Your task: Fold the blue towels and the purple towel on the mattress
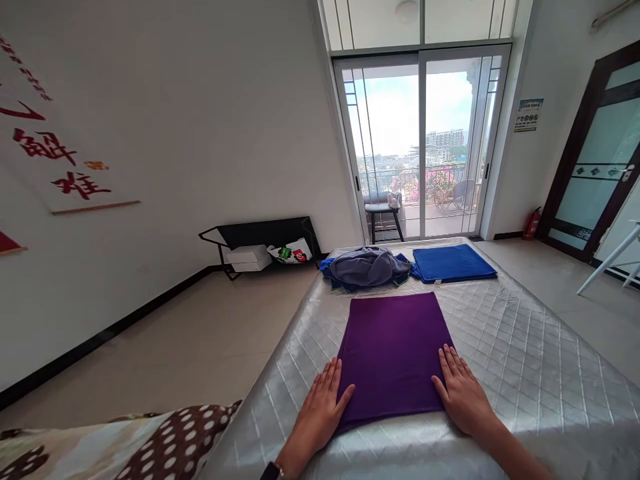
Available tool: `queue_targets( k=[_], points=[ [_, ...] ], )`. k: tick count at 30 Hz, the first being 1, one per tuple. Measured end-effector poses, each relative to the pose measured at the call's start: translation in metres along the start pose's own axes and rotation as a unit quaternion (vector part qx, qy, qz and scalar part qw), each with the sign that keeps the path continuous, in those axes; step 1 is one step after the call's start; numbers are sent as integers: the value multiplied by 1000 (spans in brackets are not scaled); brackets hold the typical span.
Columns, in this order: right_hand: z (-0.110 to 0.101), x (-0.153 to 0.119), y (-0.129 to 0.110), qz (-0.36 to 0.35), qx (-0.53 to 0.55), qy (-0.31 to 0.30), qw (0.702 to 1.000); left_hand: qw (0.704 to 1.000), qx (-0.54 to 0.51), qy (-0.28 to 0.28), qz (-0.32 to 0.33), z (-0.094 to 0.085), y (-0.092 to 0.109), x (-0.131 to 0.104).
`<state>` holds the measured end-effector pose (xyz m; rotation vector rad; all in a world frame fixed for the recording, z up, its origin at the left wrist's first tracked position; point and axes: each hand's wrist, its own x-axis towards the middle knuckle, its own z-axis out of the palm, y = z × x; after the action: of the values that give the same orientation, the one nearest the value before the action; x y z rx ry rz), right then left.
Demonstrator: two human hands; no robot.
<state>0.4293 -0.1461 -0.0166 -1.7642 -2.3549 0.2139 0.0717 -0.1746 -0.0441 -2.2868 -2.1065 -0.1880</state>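
A purple cloth, folded into a flat rectangle, lies on a silver quilted mattress. My left hand rests flat at its left edge, fingers stretched forward and the thumb on the fabric. At the opposite edge my right hand lies flat with its thumb and fingertips on the cloth. Neither hand grasps anything. Beyond the purple piece sits a folded blue cloth at the mattress's far end. Left of that is a crumpled heap of grey and blue fabric.
A patterned brown-and-cream blanket is at the lower left. A black rack with white boxes stands by the wall. Past the mattress are sliding glass doors. A white-legged stool and fire extinguisher are on the right.
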Motion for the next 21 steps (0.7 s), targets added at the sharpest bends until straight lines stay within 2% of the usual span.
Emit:
queue_targets(
  k=[5, 9, 11, 13, 15, 18, 21],
  points=[
    [-4, -2, 0, 0, 4, -5, 1000, 1000, 6, 2, 10, 6, -4, -15],
    [3, -6, 9, 11, -4, -5, 1000, 999, 27, -17, 5, 13, -8, -29],
    [4, -4, 13, 14, -13, -2, 1000, 999, 30, -34, 15, 11, -8, -33],
    [-1, 7, 13, 10, -23, 5, 1000, 998, 17, -35, 44, -1, 1, -28],
    [-14, 28, 7, 2, -32, 13, 999, 996, -8, -13, 91, -22, 22, -10],
    [-35, 68, -6, 4, -34, 0, 999, 984, -54, 21, 170, -54, 70, 40],
    [-43, 99, -15, 24, -18, -28, 999, 970, -81, 34, 228, -64, 112, 94]
  ],
)
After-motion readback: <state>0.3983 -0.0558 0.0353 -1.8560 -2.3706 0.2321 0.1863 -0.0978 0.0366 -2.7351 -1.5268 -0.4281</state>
